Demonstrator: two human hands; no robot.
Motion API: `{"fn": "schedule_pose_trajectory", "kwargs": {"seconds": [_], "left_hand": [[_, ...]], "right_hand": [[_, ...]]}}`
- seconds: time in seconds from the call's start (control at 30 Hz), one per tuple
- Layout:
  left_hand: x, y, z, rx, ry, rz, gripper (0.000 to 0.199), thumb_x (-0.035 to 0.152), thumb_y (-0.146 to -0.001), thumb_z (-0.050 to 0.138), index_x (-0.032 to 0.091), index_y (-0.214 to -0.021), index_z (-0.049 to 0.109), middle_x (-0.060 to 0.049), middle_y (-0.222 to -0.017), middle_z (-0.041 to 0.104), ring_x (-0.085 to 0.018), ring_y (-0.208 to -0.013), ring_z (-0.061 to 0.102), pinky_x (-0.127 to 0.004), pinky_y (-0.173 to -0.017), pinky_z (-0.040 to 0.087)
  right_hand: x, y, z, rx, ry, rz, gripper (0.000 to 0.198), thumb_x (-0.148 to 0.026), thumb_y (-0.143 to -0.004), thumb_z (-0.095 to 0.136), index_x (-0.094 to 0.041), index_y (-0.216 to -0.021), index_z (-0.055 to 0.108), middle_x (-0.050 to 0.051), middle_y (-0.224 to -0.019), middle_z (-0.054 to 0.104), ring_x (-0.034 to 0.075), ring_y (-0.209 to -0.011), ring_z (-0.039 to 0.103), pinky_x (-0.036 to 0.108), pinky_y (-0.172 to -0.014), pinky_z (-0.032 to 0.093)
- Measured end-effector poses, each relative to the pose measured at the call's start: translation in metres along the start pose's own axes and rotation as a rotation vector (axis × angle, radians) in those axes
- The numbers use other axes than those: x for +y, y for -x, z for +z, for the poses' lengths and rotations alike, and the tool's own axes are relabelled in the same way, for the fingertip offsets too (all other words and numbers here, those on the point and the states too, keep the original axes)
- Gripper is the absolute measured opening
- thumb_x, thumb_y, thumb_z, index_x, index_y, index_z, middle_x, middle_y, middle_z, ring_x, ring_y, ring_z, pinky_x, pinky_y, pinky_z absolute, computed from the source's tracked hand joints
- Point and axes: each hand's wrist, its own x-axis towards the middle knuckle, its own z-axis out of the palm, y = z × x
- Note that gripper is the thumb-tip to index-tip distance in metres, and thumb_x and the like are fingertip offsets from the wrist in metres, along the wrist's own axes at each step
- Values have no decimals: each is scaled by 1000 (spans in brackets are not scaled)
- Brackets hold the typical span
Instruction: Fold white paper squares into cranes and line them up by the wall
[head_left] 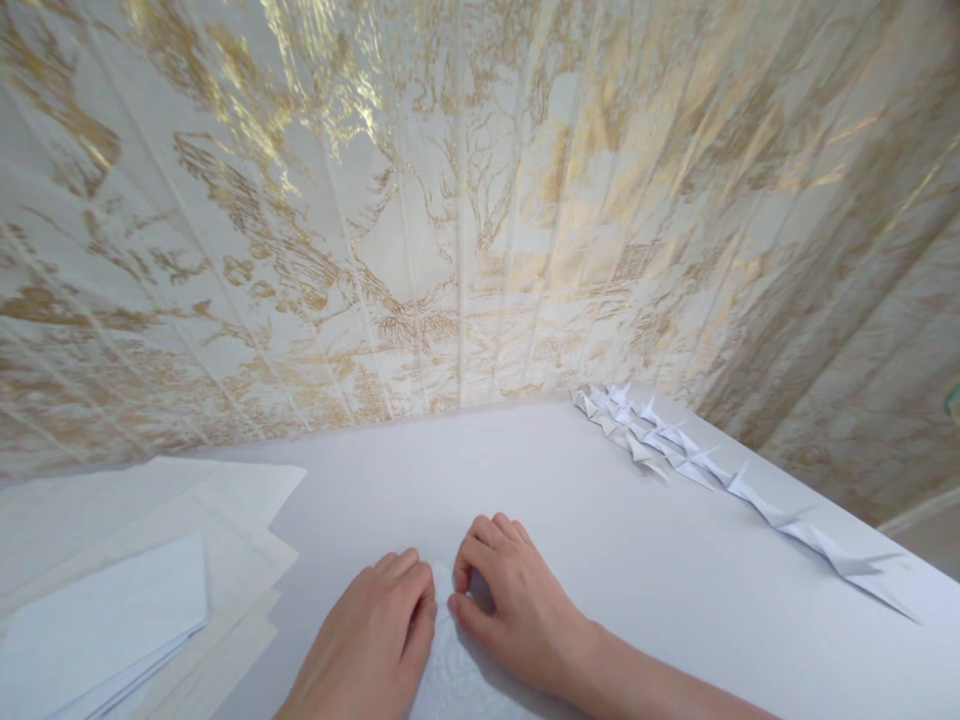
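A thin white piece of paper (442, 568) lies between my two hands, its outline barely distinct from the white tabletop. My left hand (379, 625) has curled fingers, with thumb and forefinger pinched together at the paper's left side. Opposite it, my right hand (517, 600) is closed too, its thumb and bent forefinger meeting near the paper's right edge and leaving a small hollow between them. Both hands rest low over the table. Much of the paper is hidden under the fingers, and its folds cannot be made out.
Several folded white paper cranes (675, 445) stand in rows along the right edge of the white table (420, 465). At the left lie cream paper sheets (247, 500) with a stack of smaller white sheets (112, 620) on top. A gold-patterned curtain (450, 220) hangs behind.
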Motion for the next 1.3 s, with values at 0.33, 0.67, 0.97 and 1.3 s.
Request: {"fn": "schedule_pose_trajectory", "kwargs": {"seconds": [0.33, 0.67, 0.97, 1.3], "left_hand": [[2, -2, 7, 41, -65, 14, 29, 6, -87, 31, 19, -80, 56, -7, -90, 60, -24, -90, 57, -40, -81, 44], [-3, 0, 9, 71, -22, -7, 22, 5, -83, 35, 22, -75, 47, -4, -84, 56, -22, -83, 56, -35, -74, 42], [-12, 2, 8, 72, 181, 1, 23, 5, -77, 40, 23, -88, 50, -1, -88, 59, -19, -85, 58, -33, -80, 44], [-8, 6, 9, 76, 206, -17, 14, 14, -82, 44, 22, -90, 52, -4, -93, 60, -23, -91, 57, -38, -83, 43]], "right_hand": [[0, 0, -1, -11, -14, -1, 10, -15, -79, 67, -19, -80, 58, 1, -91, 57, 19, -91, 48, 33, -84, 32], [-2, 0, -1, 1, -21, 17, 9, -14, -77, 67, -18, -79, 59, 1, -91, 58, 19, -91, 48, 33, -83, 32], [-7, -1, 1, -2, -35, 57, 11, -7, -76, 60, -18, -79, 61, 2, -90, 58, 19, -91, 49, 34, -83, 32], [-6, -2, 3, 10, -75, 42, 10, -11, -77, 68, -19, -75, 62, 0, -89, 59, 18, -92, 50, 33, -84, 31]]}}
